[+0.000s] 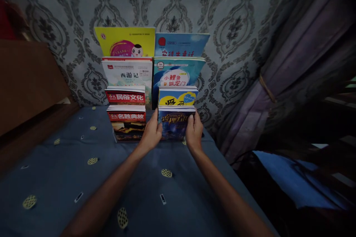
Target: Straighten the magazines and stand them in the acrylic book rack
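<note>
Between my two hands stands a dark blue book [174, 126] at the front right of a stepped display of books. My left hand [151, 131] grips its left edge, and my right hand [194, 129] grips its right edge with the thumb on the cover. Right behind it rises a blue and yellow book [178, 97]. To the left are two red-topped books, a front one [128, 122] and one behind it [125, 97]. Farther back stand a white book [128, 74], a teal book [179, 72], a yellow book [128, 42] and a light blue book [182, 44].
The books stand on a dark blue patterned cloth [97, 181] against a patterned wall [174, 3]. A brown box [27, 81] is at the left. A tied purple curtain [250, 107] hangs at the right, above a blue item [294, 181] beyond the cloth's edge.
</note>
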A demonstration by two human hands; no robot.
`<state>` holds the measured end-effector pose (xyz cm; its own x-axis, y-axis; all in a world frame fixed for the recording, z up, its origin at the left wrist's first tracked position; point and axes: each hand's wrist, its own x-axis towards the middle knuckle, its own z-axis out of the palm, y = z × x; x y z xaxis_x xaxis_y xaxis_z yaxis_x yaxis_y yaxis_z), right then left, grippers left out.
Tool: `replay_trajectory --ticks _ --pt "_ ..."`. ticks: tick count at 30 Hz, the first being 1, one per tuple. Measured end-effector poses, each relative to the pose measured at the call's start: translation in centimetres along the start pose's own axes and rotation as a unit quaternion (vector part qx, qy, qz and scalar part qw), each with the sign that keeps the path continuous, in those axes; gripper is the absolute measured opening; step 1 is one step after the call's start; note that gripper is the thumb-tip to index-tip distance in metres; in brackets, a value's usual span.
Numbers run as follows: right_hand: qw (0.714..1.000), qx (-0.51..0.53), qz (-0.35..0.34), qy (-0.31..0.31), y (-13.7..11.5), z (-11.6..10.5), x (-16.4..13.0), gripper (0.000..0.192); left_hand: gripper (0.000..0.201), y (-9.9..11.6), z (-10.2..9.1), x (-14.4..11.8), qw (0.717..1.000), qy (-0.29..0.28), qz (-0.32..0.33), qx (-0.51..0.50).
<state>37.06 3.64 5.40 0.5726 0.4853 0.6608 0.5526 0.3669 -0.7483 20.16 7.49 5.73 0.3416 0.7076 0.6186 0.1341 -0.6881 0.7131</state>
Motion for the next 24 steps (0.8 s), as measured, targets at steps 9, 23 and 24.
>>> replay_trajectory --ticks 9,23,24 --pt "1.000 0.001 0.006 0.012 0.21 0.25 -0.04 0.056 0.069 -0.10 0.48 -0.25 1.000 0.004 -0.001 -0.003" --pt "1.000 0.004 0.015 0.007 0.59 0.02 0.49 0.056 0.072 0.18 0.46 -0.26 1.000 -0.011 -0.019 0.002" --pt "1.000 0.005 0.016 0.007 0.54 -0.05 0.58 0.057 0.072 0.27 0.38 -0.25 1.000 -0.011 -0.019 0.003"
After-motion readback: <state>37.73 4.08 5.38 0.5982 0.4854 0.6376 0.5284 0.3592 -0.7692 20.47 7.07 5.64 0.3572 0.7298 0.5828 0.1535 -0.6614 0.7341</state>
